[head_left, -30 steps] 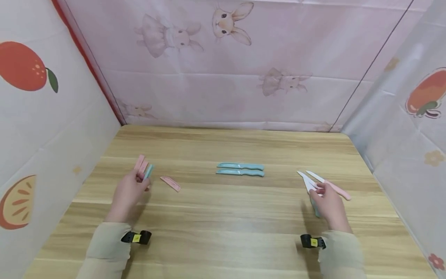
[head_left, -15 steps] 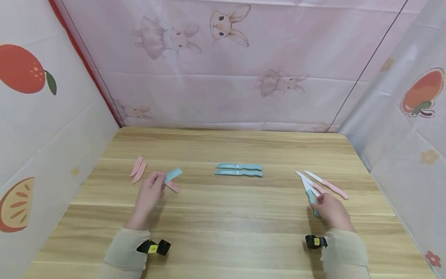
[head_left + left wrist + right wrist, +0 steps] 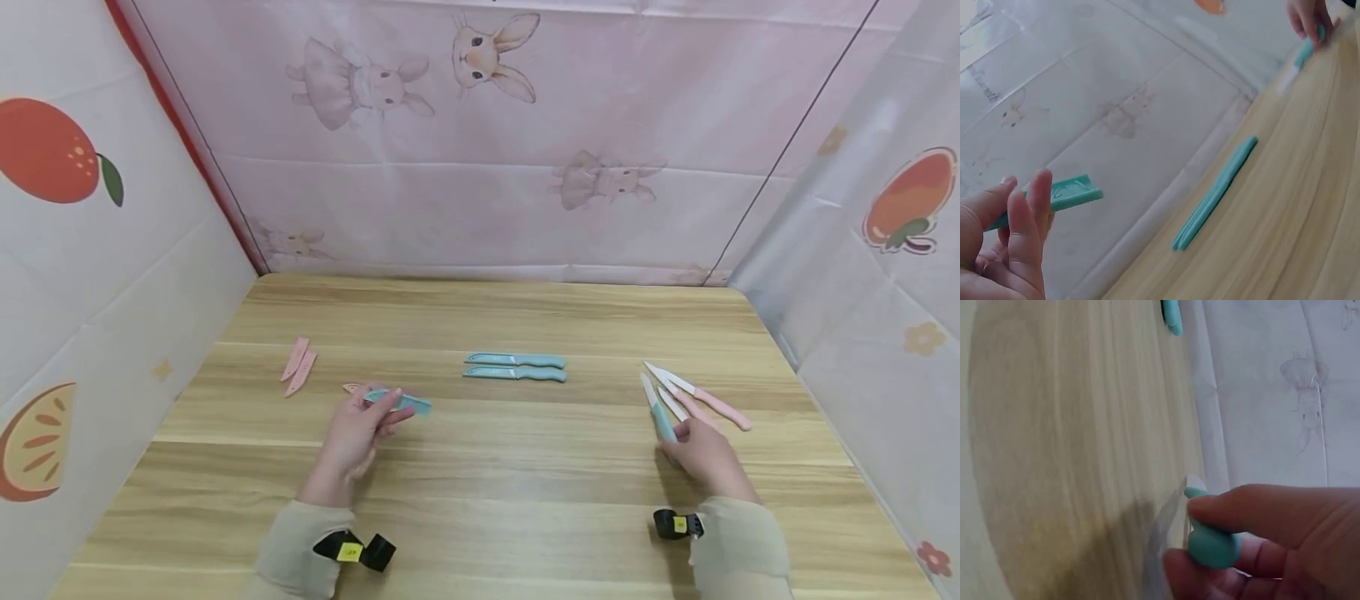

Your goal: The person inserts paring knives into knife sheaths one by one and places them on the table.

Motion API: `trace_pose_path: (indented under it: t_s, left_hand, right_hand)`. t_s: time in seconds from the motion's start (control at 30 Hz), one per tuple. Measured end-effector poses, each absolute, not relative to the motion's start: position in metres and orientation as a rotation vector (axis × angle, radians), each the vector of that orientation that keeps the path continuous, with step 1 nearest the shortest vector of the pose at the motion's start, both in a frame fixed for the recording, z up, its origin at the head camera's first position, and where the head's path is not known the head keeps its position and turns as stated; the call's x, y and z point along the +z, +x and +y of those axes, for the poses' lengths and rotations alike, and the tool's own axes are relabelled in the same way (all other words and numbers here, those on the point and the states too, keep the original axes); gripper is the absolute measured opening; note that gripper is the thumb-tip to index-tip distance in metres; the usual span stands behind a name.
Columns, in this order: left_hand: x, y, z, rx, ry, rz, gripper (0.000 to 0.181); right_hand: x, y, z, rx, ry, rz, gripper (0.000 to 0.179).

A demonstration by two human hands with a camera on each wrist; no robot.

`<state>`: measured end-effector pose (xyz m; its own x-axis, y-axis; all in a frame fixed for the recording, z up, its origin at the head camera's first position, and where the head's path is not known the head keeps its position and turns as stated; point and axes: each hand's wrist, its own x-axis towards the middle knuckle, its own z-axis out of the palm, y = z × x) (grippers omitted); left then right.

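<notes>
Teal blade cover [image 3: 417, 405], one: pinched between thumb and fingers of the left hand [image 3: 349, 433], above the bench [image 3: 510, 483], squared end aimed rightward. Teal-handled knife [image 3: 660, 417], one: gripped by its handle in the fingers of the right hand [image 3: 705, 456], bare blade slanting away from the person. Pink-handled knives [image 3: 722, 408], at least two: uncovered, just beside it; a further bare blade [image 3: 672, 406] ran toward the right hand, its handle hidden. Covered teal knives [image 3: 525, 374], two: side by side, between the hands. Pink blade covers [image 3: 302, 375], two: together at far left; a third pink cover [image 3: 350, 387] lay mostly hidden behind the left hand.

Handling, as judged: the cover was best held with its squared mouth free, the knife by the handle only, edge and tip clear of skin and of neighbouring blades.

Views compared: the left wrist view gave the cover's raised rims, indistinct from the head. The right wrist view gave the handle's rounded butt, which the hand masked from the head. Only the head view gave the pink pieces.
</notes>
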<state>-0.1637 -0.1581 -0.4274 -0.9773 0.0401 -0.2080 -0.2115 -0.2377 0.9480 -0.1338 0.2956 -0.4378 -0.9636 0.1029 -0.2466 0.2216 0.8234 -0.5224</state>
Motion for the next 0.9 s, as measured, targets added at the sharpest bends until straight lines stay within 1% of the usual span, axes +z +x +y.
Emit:
trace_pose_path:
  t_s: [0.1, 0.2, 0.3, 0.37, 0.5, 0.67, 0.8, 0.9]
  left_hand:
    - [-0.428, -0.161, -0.148, 2.438, -0.248, 1.689, 0.005]
    - [-0.43, -0.159, -0.138, 2.516, -0.276, 1.603, 0.01]
    - [-0.432, -0.156, -0.127, 2.539, -0.29, 1.52, 0.017]
    - [-0.432, -0.154, -0.12, 2.516, -0.297, 1.493, 0.022]
    - [-0.432, -0.15, -0.104, 2.487, -0.323, 1.418, 0.024]
    - [-0.428, -0.145, -0.088, 2.502, -0.307, 1.268, 0.029]
    - [-0.426, -0.142, -0.078, 2.477, -0.281, 1.253, 0.032]
    - [-0.425, -0.14, -0.071, 2.469, -0.275, 1.275, 0.034]
  right_hand:
    - [-0.433, -0.132, 0.29, -0.91, 0.317, 2.825, 0.031]
    - [-0.427, -0.131, 0.283, -1.032, 0.414, 2.869, 0.037]
    - [-0.422, -0.13, 0.273, -1.26, 0.516, 2.9, 0.04]
    - [-0.42, -0.13, 0.265, -1.511, 0.569, 2.893, 0.038]
    - [-0.419, -0.13, 0.247, -2.107, 0.677, 2.698, 0.026]
    - [-0.421, -0.126, 0.225, -2.726, 0.685, 2.29, 0.018]
    - [-0.42, -0.122, 0.203, -3.031, 0.653, 1.897, 0.01]
    - [-0.42, -0.118, 0.185, -3.113, 0.583, 1.73, 0.009]
